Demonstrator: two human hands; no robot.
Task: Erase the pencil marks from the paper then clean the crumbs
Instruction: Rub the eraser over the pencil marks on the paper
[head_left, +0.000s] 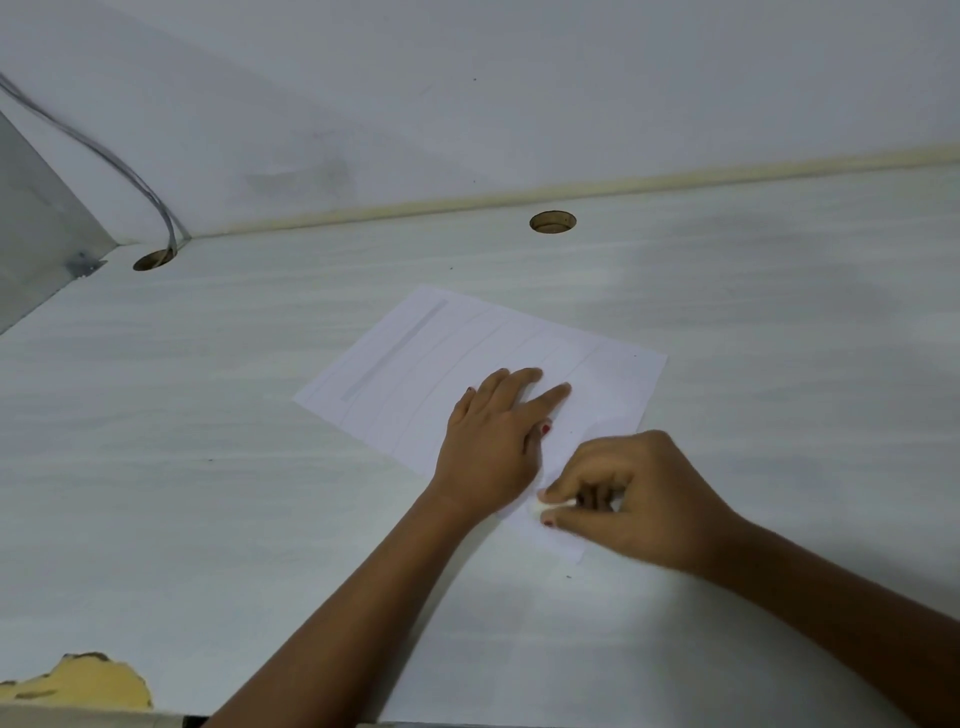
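Left hand (491, 452) and right hand (641, 501) rest over the white worktop (208, 415). Paper (602, 374) lies under the left hand and stretches beyond it; that hand's fingers press flat and straight. Just right, the right hand pinches a white eraser (551, 504), mostly hidden by curled fingers. Pencil marks (395, 351) look faint.

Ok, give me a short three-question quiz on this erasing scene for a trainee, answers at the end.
1. True or false: the left hand lies flat on the paper.
2. What does the right hand pinch? A) pencil B) white eraser C) cloth
3. Fill in: the grey cable runs down into a round ___ in the table.
Key: 1 true; 2 B; 3 hole.
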